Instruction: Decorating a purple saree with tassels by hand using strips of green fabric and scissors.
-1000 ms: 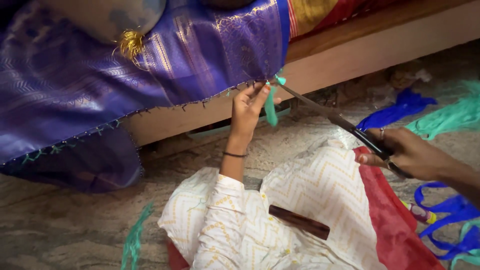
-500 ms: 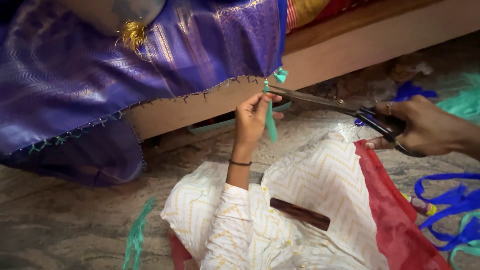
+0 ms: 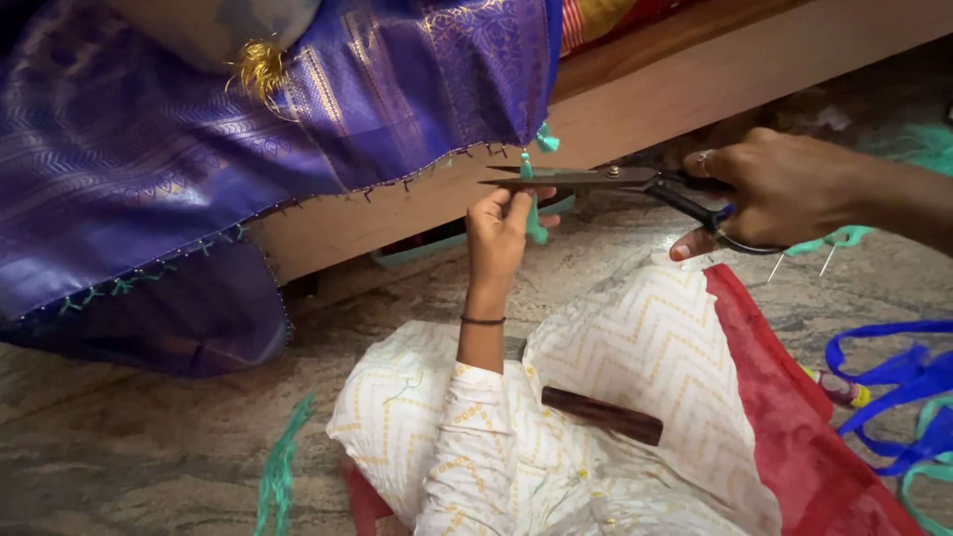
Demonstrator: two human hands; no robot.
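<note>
The left hand (image 3: 499, 230) reaches up and pinches a teal tassel (image 3: 534, 203) that hangs from the hem of the purple sari (image 3: 298, 129), fingers closed on the threads. The right hand (image 3: 784, 191) grips the scissors (image 3: 615, 181) by the handles, blades lying level and nearly together across the tassel just below the hem. A dark wooden stick (image 3: 602, 415) rests on the white-clad lap. Blue ribbon (image 3: 893, 382) lies on the floor to the right.

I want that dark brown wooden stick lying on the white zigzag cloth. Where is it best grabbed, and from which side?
Take the dark brown wooden stick around its middle, coming from above. It lies flat and free on the white zigzag-patterned cloth, slanting down to the right, so fingers can close across its narrow width. Both long sides look unobstructed.
</note>
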